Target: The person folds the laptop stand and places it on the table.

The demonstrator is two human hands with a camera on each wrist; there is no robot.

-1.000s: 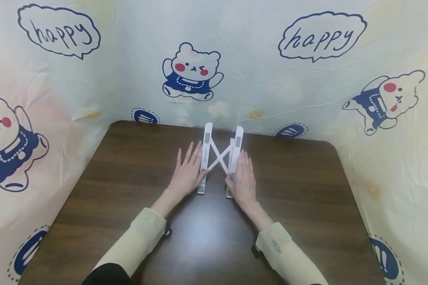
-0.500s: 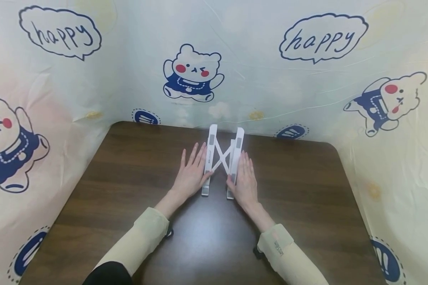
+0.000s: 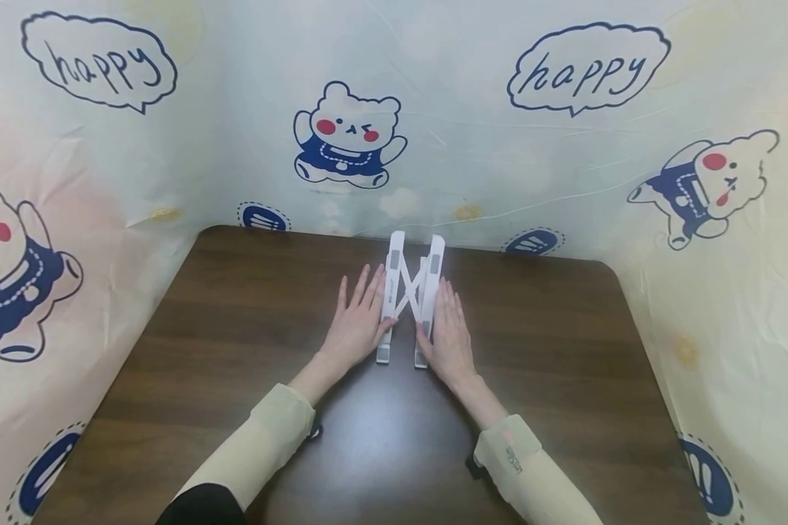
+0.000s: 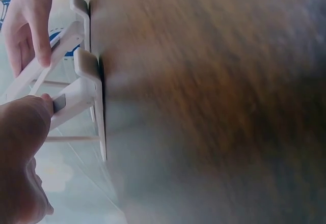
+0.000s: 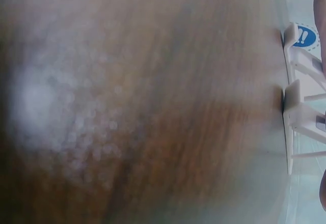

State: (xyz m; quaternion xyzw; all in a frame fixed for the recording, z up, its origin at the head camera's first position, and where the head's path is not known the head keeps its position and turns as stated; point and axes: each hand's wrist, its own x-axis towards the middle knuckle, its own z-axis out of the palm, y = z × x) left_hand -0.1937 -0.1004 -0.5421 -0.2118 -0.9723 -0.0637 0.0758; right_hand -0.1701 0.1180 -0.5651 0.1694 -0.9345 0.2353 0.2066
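A white folding laptop stand [image 3: 392,284] stands on the table, its two side rails raised toward the back wall and linked by crossed bars. My left hand [image 3: 353,327] lies along the outside of the left rail, fingers straight and thumb across the rail near its lower part. Against the right rail [image 3: 433,270] presses my right hand [image 3: 452,337], also with straight fingers. In the left wrist view, hooked lips [image 4: 87,63] show at the lower ends of the rails, and both thumbs lie near the grey pads. The right wrist view has only slivers of a hand at its right edge.
The dark brown wooden table [image 3: 236,408] has rounded far corners. Behind it and at both sides hangs a pale curtain [image 3: 466,153] printed with cartoon bears and "happy" bubbles. The stand's top reaches close to the table's far edge.
The stand's rails have come closer together, and its crossed bars stand steeper. My left hand has moved right with the left rail; my right hand has stayed nearly in place.
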